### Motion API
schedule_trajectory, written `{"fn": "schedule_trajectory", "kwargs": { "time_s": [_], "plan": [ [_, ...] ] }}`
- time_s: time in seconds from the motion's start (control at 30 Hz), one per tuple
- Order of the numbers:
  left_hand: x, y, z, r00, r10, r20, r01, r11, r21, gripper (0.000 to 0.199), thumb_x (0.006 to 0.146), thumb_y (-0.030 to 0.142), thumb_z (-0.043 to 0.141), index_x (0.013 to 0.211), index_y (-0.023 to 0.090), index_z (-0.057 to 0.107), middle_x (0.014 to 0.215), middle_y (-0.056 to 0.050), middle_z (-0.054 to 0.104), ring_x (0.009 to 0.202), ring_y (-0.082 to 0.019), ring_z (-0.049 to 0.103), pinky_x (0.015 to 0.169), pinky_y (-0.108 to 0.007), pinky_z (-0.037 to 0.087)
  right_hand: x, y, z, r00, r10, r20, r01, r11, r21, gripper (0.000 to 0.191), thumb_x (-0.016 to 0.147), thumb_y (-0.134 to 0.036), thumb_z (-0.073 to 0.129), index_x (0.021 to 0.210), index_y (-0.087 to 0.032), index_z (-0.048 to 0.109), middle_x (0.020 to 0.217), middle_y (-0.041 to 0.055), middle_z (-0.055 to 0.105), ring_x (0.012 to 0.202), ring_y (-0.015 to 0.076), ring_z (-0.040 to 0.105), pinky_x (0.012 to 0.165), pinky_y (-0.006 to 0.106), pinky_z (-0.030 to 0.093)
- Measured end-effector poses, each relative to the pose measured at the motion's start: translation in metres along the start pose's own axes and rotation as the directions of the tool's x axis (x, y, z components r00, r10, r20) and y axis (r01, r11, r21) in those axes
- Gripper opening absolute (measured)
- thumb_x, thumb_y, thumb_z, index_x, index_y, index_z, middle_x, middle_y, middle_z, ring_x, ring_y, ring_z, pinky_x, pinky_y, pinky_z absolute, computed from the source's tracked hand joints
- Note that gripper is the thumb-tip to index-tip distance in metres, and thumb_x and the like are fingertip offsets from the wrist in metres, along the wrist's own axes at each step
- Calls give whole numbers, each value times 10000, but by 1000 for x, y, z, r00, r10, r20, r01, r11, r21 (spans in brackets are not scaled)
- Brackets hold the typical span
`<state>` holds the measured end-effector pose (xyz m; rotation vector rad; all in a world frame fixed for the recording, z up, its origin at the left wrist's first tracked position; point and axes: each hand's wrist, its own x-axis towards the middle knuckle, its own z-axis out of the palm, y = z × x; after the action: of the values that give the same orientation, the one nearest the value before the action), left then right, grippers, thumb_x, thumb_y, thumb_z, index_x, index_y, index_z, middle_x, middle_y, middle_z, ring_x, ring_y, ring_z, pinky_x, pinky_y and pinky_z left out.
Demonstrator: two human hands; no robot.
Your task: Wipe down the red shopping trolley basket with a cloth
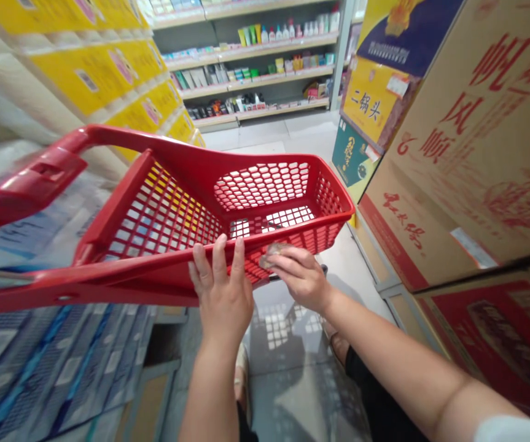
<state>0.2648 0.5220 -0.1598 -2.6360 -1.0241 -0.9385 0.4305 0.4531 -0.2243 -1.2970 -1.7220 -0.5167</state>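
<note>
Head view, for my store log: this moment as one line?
left hand: on red basket rim | right hand: small item at rim | nearby: shelves, cartons

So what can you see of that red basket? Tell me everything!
It is a red plastic shopping basket, seen from above, with walls and a bottom of mesh full of small holes and a solid rim around the top. A long red handle stretches from it out of view on the left. The left hand holds the near rim, fingers up over the edge. The right hand touches the same rim, with a small brownish thing at its fingers.
</note>
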Motion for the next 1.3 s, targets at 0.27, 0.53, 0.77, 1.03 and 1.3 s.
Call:
{"fn": "schedule_trajectory", "kwargs": {
  "time_s": [0.27, 0.53, 0.77, 1.03, 1.3],
  "plan": [
    [0, 5, -4, 1000, -14, 21, 14, 1000, -15, 764, 841, 136, 520, 1523, 273, 205, 1576, -114, 241, 1481, -361, -42, 1171, -638, 85, 11, 4, -18, 994, 106, -28, -105, 993, 50, 263, 915, -97, 502, 997, -232, 712, 1120, 8, 694, 1100, 193, 551, 965, 378, 500],
    [-4, 0, -1, 1000, -5, 20, 5, 1000, 12, 761, 838, 154, 536, 1522, 249, 215, 1581, -122, 227, 1479, -356, -66, 1172, -630, 73, 11, -9, -11, 991, 128, 27, -129, 989, 68, 271, 898, -92, 516, 1039, -226, 705, 1139, 7, 686, 1092, 198, 533, 978, 363, 492],
    [-7, -3, -3, 1000, -9, 5, 9, 1000, -15, 723, 850, 166, 536, 1511, 251, 257, 1577, -103, 250, 1484, -343, -47, 1183, -604, 61, 7, -5, -6, 996, 79, -34, -80, 997, -6, 230, 932, -144, 548, 1085, -229, 698, 1204, 24, 663, 1128, 196, 533, 982, 358, 505],
    [-7, 0, -8, 999, -18, 28, 18, 1000, -21, 732, 845, 168, 555, 1511, 233, 260, 1581, -108, 235, 1482, -353, -43, 1187, -592, 61, 9, -3, -12, 991, 84, -104, -85, 996, -3, 228, 927, -126, 559, 1092, -218, 686, 1198, 29, 665, 1172, 185, 534, 1013, 377, 485],
    [-6, 1, -7, 1000, -9, 19, 9, 1000, -12, 733, 849, 164, 548, 1515, 220, 246, 1577, -123, 235, 1481, -350, -53, 1185, -599, 66, 8, 0, -15, 994, 82, -76, -85, 996, -32, 218, 930, -124, 536, 1018, -238, 700, 1142, 8, 692, 1148, 177, 554, 986, 369, 461]
  ]
}}
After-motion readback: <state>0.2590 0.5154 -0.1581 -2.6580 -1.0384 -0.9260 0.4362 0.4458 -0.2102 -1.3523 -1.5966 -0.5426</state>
